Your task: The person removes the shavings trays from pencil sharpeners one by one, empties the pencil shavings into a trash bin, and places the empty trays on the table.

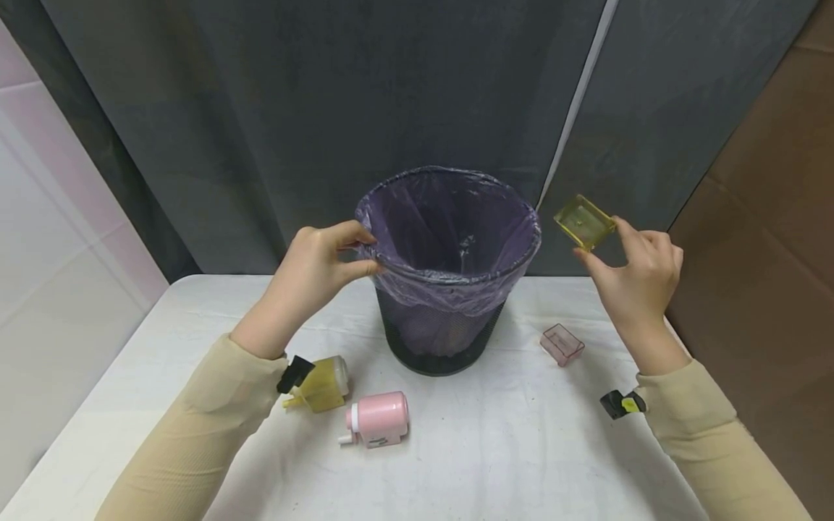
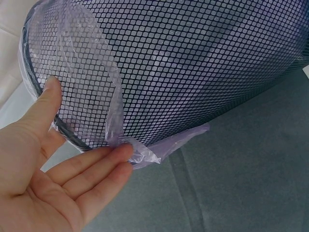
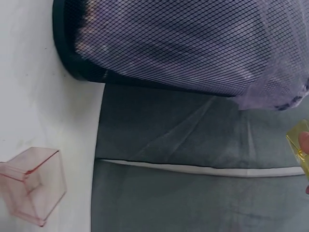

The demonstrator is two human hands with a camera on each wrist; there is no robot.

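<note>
My left hand grips the left rim of a black mesh trash bin lined with a purple plastic bag. In the left wrist view, the fingers lie against the bag's folded edge. To the bin's right, my right hand pinches a clear yellow shavings tray between thumb and fingers, raised about level with the rim. Only a corner of that tray shows at the right wrist view's edge. Below it on the table lies a clear pink shavings tray.
Under my left forearm sits a yellow crank pencil sharpener, partly covered by the wrist camera. A pink crank pencil sharpener lies in front of the bin. Dark curtain hangs behind the white table; brown sheeting stands at right.
</note>
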